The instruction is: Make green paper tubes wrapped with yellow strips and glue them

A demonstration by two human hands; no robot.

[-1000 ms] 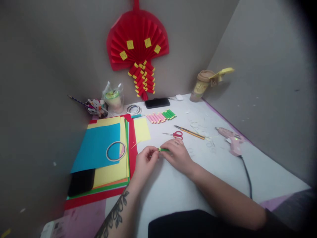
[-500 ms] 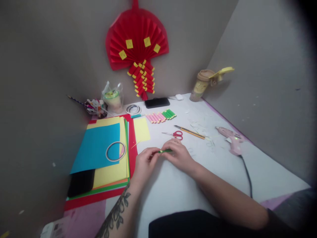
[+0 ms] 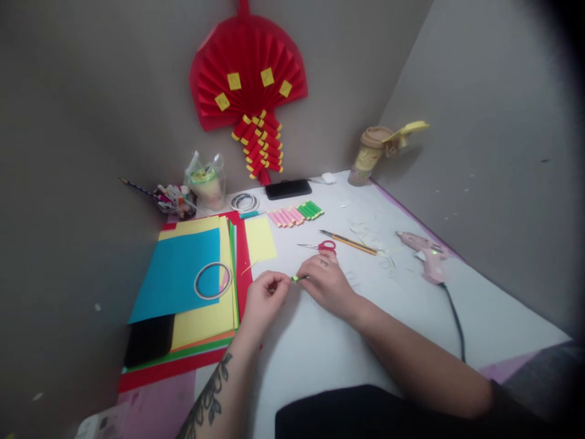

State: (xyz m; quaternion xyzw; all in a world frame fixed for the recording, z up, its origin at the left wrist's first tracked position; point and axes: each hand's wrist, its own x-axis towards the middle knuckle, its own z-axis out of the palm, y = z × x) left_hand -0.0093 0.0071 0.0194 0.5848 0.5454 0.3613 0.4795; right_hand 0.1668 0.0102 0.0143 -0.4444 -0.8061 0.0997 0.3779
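Observation:
A small green paper roll (image 3: pixel 300 278) with a pale yellow band at its left end is held over the white tabletop. My right hand (image 3: pixel 328 281) is closed around its right part, which the fingers mostly hide. The thumb and finger of my left hand (image 3: pixel 267 299) are pinched together at the banded end. Just beyond my right hand lie red-handled scissors (image 3: pixel 327 246) and a yellow craft knife (image 3: pixel 350 242). Farther back, finished green rolls (image 3: pixel 311 210) and pink rolls (image 3: pixel 286 217) with yellow ends lie in a row. A yellow paper sheet (image 3: pixel 261 239) is left of them.
Coloured paper sheets (image 3: pixel 183 262) are stacked at left, with a tape roll (image 3: pixel 196 285) on top. A pink glue gun (image 3: pixel 427 253) with a cord lies at right. At the back stand a cup (image 3: pixel 367 157), a phone (image 3: pixel 288 189) and a pen holder (image 3: pixel 176 202).
My left hand has drawn slightly left, its fingertips now at the very end of the green roll. My right fingers have curled further over the roll. The view has shifted slightly.

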